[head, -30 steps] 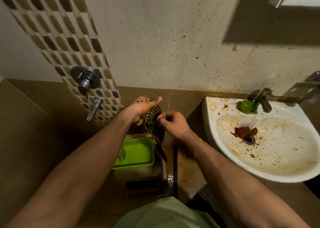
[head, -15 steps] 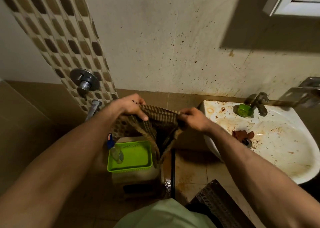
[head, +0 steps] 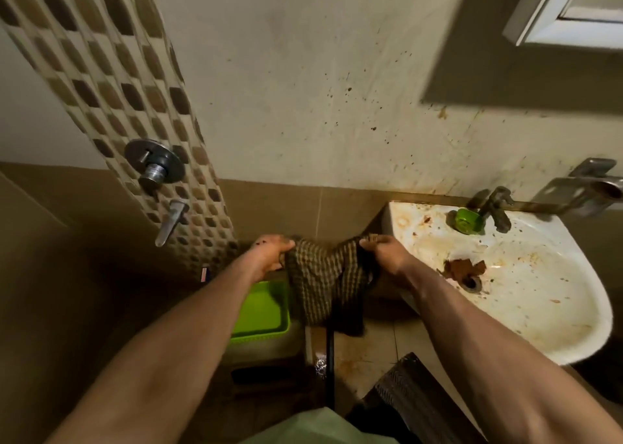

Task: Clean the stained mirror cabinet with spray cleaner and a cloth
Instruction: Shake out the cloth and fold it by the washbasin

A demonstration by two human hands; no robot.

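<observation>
A dirty bathroom wall (head: 303,89) has brown spots. The left hand (head: 269,253) and right hand (head: 384,253) each pinch the checked cloth (head: 323,285) by a top corner, beside the stained sink (head: 526,295).

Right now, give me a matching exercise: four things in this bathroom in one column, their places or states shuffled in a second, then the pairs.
Column one:
1 checked cloth
2 green tray
3 sink
4 mirror cabinet

Column two:
A high, at top right
B gripped by the left hand and right hand
C brown stains, at right
D low, just left of the cloth

Pairs: 1-B, 2-D, 3-C, 4-A
</observation>
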